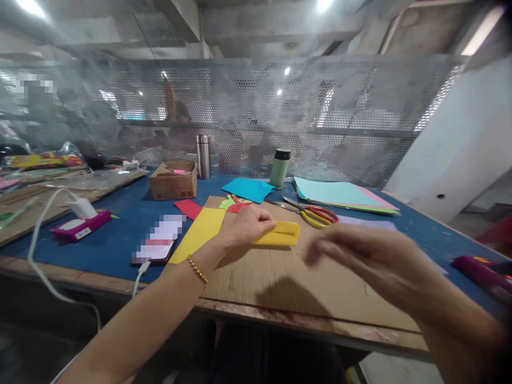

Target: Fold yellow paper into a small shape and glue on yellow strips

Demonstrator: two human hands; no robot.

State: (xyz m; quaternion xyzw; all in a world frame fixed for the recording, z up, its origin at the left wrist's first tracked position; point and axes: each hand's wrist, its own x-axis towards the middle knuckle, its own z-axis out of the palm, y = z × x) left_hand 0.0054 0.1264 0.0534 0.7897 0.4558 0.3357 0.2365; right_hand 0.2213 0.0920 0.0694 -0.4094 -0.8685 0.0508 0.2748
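Observation:
My left hand (252, 226) pinches the left end of a folded strip of yellow paper (286, 234) above a brown cardboard sheet (256, 280). A gold bead bracelet (197, 269) circles that wrist. To the right, my right hand (360, 258) hovers apart from the strip, its fingertips smeared by motion. Beyond the strip lie scissors with yellow handles (314, 220) and a second pair with red handles (327, 212). A flat yellow paper sheet (202, 234) and red and green paper cutouts (236, 204) are near my left hand.
Blue paper (248, 188), a green bottle (280, 169), a steel flask (204, 157) and a cardboard box (174, 181) stand or lie behind. Stacked coloured sheets (340, 193) are at right. A phone (160, 240) on a white cable and a purple power strip (82, 225) lie left.

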